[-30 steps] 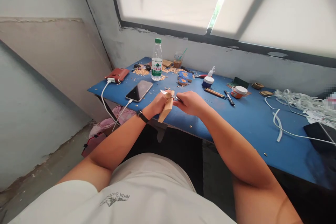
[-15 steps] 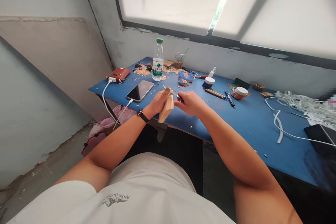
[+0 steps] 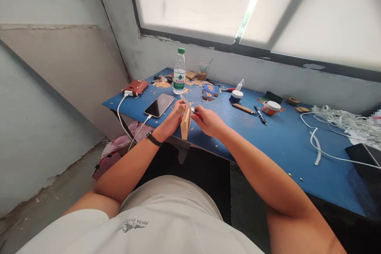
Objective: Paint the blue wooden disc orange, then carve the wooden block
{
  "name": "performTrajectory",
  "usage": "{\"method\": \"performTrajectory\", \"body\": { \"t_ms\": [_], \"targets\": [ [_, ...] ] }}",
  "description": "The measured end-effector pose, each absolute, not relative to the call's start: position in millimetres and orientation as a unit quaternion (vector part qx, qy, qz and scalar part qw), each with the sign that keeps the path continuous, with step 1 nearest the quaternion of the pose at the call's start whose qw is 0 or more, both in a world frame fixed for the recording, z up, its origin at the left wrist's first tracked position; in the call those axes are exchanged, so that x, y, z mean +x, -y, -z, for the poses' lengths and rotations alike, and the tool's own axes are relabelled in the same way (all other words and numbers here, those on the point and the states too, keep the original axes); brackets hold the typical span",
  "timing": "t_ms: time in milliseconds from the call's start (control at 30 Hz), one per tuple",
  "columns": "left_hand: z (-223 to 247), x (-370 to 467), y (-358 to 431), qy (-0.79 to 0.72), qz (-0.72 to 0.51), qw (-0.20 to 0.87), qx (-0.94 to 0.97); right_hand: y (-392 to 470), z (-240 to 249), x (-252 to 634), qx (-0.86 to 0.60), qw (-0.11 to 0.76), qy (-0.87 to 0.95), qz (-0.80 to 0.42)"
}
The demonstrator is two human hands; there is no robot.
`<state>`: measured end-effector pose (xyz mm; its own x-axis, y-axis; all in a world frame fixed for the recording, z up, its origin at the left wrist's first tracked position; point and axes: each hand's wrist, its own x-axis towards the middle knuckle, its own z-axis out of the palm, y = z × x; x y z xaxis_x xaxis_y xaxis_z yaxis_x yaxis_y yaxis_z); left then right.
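Just left of the frame's centre, the left hand (image 3: 172, 118) was wrapped around a pale wood block (image 3: 186, 122), fingers closed on its upper end. The block stood nearly upright, its long axis running from the fingers down toward the near edge of the blue table (image 3: 276, 143), with the lower end hanging free just over that edge.

The right hand (image 3: 207, 121) sat immediately to the right of the block, closed on a carving knife (image 3: 187, 103) whose handle was mostly hidden in the fist (only a spot of red showed at the thumb). The blade pointed up and to the left in the picture, crossing the top of the block, so that steel and wood met at the block's upper end, right beside the left fingertips. The knife's axis thus lay almost across the block's own.

Both hands were equally close to the block; the left held it, the right touched it only through the blade.

Above and to the left of the hands lay a dark phone (image 3: 159, 105) on a white cable, and farther up stood a water bottle (image 3: 179, 72) among wood shavings (image 3: 162, 84). To the right, well apart from the hands, were a small white-lidded jar (image 3: 236, 96) and another jar (image 3: 270, 107).
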<state>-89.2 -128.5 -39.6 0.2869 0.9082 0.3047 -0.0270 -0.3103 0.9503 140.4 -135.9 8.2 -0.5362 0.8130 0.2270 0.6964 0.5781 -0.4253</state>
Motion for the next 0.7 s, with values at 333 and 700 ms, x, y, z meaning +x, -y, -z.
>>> {"method": "performTrajectory", "body": {
  "t_ms": [333,700],
  "targets": [
    [51,-96,161,-0.328,-0.453,0.516,0.649,144,-4,135,-0.412,0.146,0.897,-0.065],
    [52,-79,121,-0.267,-0.46,0.436,0.725,146,-19,144,-0.43,0.117,0.894,0.048]
  ]
}}
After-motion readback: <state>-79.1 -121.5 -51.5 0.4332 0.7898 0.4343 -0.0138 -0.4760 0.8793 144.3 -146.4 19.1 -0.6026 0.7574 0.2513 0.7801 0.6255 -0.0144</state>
